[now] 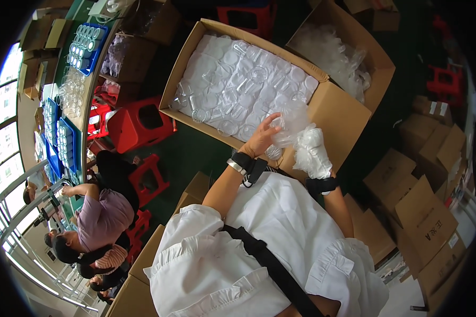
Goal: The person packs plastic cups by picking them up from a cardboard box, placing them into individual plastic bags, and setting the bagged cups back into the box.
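My bare left hand (261,136) is over the near edge of a large cardboard box, thumb and fingers apart. Its fingertips meet the edge of a thin clear plastic bag (292,124). My right hand (313,153), in a white glove, is closed on the lower part of that bag; whether something is inside the bag I cannot tell. A ribbed clear plastic piece (273,152) shows just below my left hand. Inside the box (195,37), several clear cup-like pieces (243,84) lie loosely on a layer of white round-topped items.
Behind on the right, another carton (378,79) holds crumpled clear bags. Red stools (143,124) stand on the left, near a long bench with blue trays (92,47). A person in a purple top (108,214) works there. Cardboard cartons (426,222) crowd the right.
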Tool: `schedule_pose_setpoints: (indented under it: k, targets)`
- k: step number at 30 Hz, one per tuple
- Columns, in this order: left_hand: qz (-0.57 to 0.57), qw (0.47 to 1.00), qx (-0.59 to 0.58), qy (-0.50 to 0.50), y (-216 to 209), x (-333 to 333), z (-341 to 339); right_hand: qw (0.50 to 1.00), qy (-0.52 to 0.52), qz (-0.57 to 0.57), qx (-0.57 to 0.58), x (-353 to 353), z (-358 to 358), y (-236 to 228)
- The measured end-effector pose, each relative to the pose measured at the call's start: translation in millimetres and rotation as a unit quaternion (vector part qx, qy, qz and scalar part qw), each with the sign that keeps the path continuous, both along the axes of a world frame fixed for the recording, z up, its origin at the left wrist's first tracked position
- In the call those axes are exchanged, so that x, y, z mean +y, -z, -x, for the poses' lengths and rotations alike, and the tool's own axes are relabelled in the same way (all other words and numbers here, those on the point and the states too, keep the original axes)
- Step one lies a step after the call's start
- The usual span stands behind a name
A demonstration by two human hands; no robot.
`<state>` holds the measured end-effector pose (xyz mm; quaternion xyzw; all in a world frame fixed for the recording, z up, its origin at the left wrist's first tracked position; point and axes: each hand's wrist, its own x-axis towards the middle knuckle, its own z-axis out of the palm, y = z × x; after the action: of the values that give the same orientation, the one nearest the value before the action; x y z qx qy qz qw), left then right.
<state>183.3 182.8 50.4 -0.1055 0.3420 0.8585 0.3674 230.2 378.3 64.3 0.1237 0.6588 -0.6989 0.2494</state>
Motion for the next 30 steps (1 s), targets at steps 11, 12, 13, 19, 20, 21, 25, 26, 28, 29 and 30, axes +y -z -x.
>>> schedule_pose_setpoints:
  k: [11, 12, 13, 19, 20, 21, 25, 26, 28, 29, 30]
  targets:
    - [-0.016, 0.984, -0.175, -0.039, 30, -16, -16, 0.979, 0.132, 0.116, -0.107, 9, 2, -9]
    - [-0.017, 0.984, -0.174, -0.039, 29, -15, -15, 0.989, 0.135, 0.041, -0.044, -5, -1, -1]
    - [-0.004, 0.985, -0.173, -0.029, 28, -14, -15, 0.990, 0.133, -0.032, 0.019, -23, -1, 2]
    - [0.096, 0.962, -0.254, -0.019, 29, -5, -19, 0.935, -0.087, -0.225, 0.259, -32, 6, -6]
    - [0.095, 0.962, -0.255, -0.024, 28, -3, -18, 0.928, -0.108, -0.247, 0.258, -31, 3, -6]
    - [0.127, 0.945, -0.302, -0.019, 27, 0, -16, 0.919, -0.128, -0.270, 0.258, -30, -1, -5]
    - [0.133, 0.921, -0.366, -0.011, 37, 3, -20, 0.988, -0.009, -0.128, 0.086, -23, -9, 19]
    - [0.081, 0.938, -0.336, -0.019, 45, 1, -23, 0.997, 0.064, -0.040, -0.002, -22, -8, 24]
    - [0.028, 0.951, -0.306, -0.028, 49, 1, -28, 0.997, 0.057, -0.020, -0.043, -17, -3, 19]
    - [0.043, 0.970, -0.236, -0.043, 44, 2, -31, 0.995, 0.054, 0.001, -0.084, -16, 1, 11]
    - [0.056, 0.984, -0.161, -0.056, 35, 4, -30, 0.991, 0.053, 0.021, -0.123, -14, 4, 6]
